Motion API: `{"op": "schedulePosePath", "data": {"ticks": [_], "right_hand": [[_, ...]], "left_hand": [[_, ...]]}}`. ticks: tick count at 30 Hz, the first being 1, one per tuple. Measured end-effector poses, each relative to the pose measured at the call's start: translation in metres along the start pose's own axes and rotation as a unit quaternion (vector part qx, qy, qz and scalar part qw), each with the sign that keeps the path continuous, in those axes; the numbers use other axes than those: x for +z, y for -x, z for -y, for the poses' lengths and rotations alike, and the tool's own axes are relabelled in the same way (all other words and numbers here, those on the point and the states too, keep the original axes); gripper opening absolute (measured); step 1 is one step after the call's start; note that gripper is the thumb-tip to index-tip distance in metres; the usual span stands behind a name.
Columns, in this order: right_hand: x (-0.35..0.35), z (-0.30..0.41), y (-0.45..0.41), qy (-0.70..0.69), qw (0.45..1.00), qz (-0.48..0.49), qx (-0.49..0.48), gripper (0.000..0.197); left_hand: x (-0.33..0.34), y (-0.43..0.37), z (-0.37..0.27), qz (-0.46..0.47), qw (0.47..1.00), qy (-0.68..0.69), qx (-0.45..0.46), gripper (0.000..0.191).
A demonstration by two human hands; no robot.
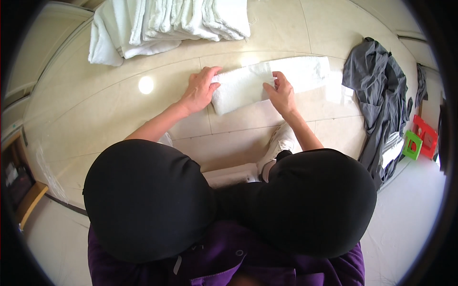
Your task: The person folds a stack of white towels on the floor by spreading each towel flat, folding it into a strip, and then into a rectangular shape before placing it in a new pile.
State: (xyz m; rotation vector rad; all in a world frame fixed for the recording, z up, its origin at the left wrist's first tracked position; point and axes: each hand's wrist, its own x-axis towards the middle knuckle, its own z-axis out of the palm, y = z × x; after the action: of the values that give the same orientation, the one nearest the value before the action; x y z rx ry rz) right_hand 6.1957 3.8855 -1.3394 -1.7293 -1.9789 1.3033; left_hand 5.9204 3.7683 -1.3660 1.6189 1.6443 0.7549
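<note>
A white terry towel point(243, 85) lies in a long strip on the tiled floor in front of me. Its left part is doubled over toward the right, and a single flatter length extends beyond that layer's edge. My left hand point(201, 89) grips the left folded end, thumb toward me and fingers on the far side. At the edge of the upper layer, my right hand point(282, 93) pinches the cloth between thumb and fingers. Some fingertips of both hands are hidden by the cloth.
Folded white towels point(179, 18) stand in a row at the far left. Crumpled dark grey fabric point(379, 82) lies to the right, near a green plastic item point(412, 144) and a red one point(427, 137). Another white cloth point(230, 175) lies between my legs, beside my white shoe point(282, 141).
</note>
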Motion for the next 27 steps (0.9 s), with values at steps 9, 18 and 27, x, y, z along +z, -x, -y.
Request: {"op": "schedulePosePath", "data": {"ticks": [9,18,27], "right_hand": [[0.014,0.028,0.017,0.141,0.97,-0.122,-0.154,0.043],[0.003,0.006,0.049,0.28,0.895,0.09,-0.334,0.108],[-0.02,-0.026,0.062,0.119,0.898,0.073,-0.418,0.076]], "left_hand": [[0.002,0.008,-0.038,0.029,0.946,-0.251,0.203,0.062],[0.013,-0.003,-0.053,0.001,0.99,-0.131,0.051,0.055],[-0.046,-0.015,-0.142,0.326,0.789,0.322,-0.409,0.044]]}}
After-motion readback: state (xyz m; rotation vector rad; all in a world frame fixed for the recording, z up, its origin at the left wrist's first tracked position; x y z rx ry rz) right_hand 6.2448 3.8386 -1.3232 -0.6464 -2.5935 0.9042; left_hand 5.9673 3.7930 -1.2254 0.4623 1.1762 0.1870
